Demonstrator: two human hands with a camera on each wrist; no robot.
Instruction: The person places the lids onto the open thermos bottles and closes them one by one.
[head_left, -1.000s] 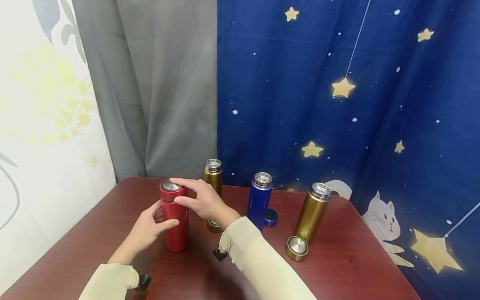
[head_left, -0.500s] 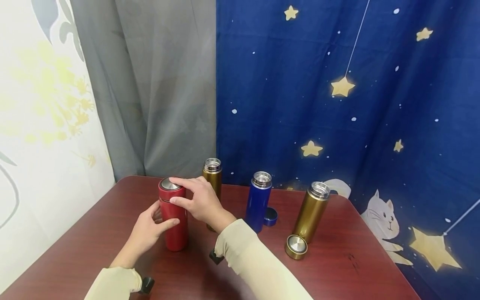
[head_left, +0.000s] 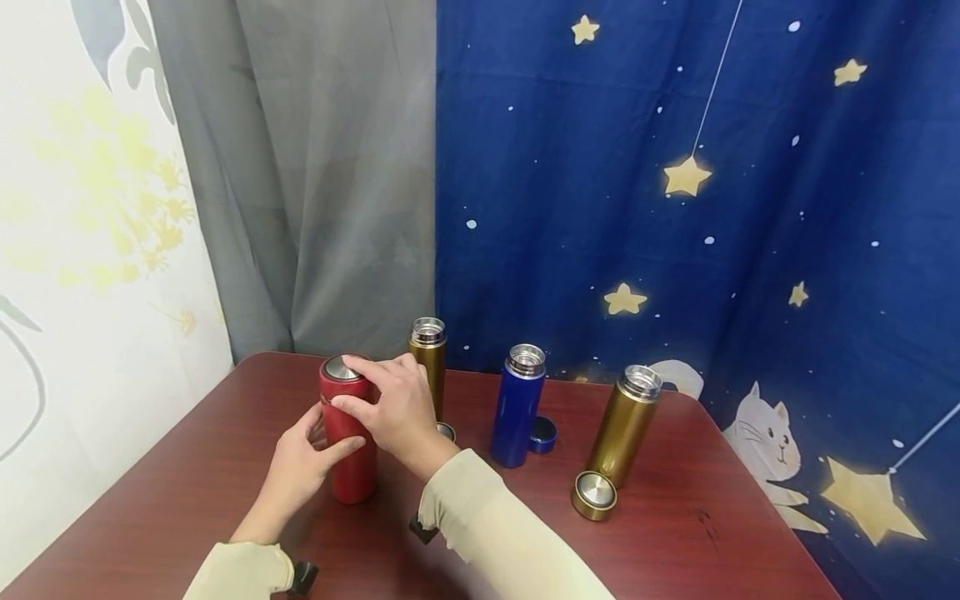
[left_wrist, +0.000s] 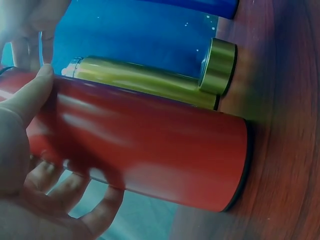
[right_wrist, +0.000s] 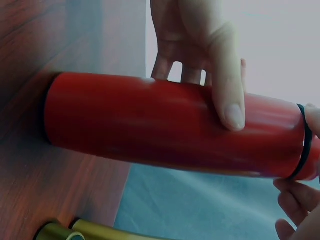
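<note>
Closest are the person's cream cloth sleeves (head_left: 510,527), then the left hand (head_left: 291,471), its thumb and fingers wrapped round the smooth, glossy red bottle (head_left: 356,482), which stands upright on the left part of the table (head_left: 150,500). The right hand (head_left: 397,408) grips the lid (head_left: 336,389) from above, one finger on the steel disc (head_left: 339,367), thumb at the side near the dark seam ring (right_wrist: 306,145). The tabletop is reddish-brown with wood grain; toward the right are some dark marks (head_left: 703,523), too small for me to call writing or scuffs. A squat gold cap (head_left: 587,506) sits just in front of a gold bottle (head_left: 622,433), a slim cylinder with an uncovered metal mouth. The blue bottle (head_left: 517,408) has the same bare neck, its round blue cap (head_left: 543,437) just beside it. Behind the right hand stands another gold bottle (head_left: 430,358), a partly hidden second gold cap (head_left: 446,431) near its base. Beyond hang a grey curtain (head_left: 352,167) and a blue curtain (head_left: 555,225) printed with yellow stars (head_left: 686,176) and a white cat (head_left: 765,433).
</note>
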